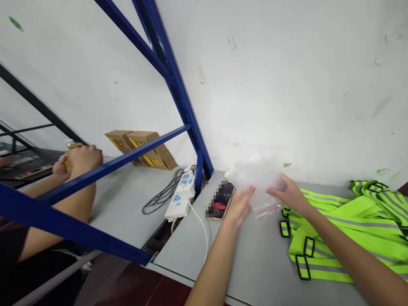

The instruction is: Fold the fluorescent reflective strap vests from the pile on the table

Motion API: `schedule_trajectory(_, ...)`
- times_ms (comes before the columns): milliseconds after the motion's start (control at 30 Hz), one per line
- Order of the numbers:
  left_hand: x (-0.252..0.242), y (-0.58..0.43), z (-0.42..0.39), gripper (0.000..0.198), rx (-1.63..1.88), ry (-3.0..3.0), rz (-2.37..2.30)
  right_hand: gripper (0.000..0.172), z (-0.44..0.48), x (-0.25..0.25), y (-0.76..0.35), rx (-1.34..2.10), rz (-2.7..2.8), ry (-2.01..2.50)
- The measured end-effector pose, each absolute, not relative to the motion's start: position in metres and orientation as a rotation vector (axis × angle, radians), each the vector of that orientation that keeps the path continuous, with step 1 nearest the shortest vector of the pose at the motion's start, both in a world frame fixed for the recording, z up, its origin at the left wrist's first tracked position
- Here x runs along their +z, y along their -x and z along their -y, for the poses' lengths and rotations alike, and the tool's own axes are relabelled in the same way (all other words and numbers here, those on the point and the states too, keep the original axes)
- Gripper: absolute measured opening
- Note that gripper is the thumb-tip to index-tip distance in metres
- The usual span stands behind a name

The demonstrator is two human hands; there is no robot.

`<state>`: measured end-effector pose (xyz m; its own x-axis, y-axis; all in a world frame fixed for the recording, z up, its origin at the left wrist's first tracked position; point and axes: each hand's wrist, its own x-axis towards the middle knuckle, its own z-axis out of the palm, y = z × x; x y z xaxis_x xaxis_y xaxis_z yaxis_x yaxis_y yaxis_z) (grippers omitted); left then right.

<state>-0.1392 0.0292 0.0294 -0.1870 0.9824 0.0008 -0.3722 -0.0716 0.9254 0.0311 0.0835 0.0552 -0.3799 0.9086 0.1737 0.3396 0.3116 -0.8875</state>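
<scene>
On the grey desk (261, 267), green straps (353, 221) run roughly nine-to-three, at four o'clock from the clear bag (259, 176) between my hands, nearer my right fingers (276, 194); these pinch it at three o'clock, my left fingers (250, 191) at eight.

A translucent, whitish plastic bag (259, 178) is held raised by both sides above the grey tabletop (255, 263), in front of the white wall (287, 85); its film is creased, its lower edge tinted faintly pink; whether several are stacked cannot be told.
</scene>
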Motion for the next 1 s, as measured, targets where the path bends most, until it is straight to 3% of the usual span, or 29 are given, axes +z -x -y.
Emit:
schedule_trajectory(167, 0.044, 0.136, -0.017, 0.039, 1.512, -1.143, -1.109, 0.055, -0.063, 0.05, -0.035, 1.157, 1.759, 1.027)
schedule_trajectory(300, 0.049, 0.145, -0.009, 0.035, 1.503, -1.354, -1.221, 0.039, -0.056, 0.05, -0.03, 1.255, 1.787, 0.955)
schedule_trajectory(533, 0.034, 0.158, 0.004, 0.033, 1.437, -1.403, -1.448, 0.032, -0.057, 0.024, -0.016, 1.314, 1.87, 1.001)
schedule_trajectory(767, 0.031, 0.161, -0.009, 0.039, 1.536, -1.063, -1.379, 0.049, -0.065, 0.022, -0.011, 1.246, 1.784, 1.148)
schedule_trajectory(1000, 0.022, 0.147, -0.069, 0.037, 1.583, -0.856, -1.425, 0.039, -0.084, 0.039, -0.031, 1.372, 1.73, 1.304)
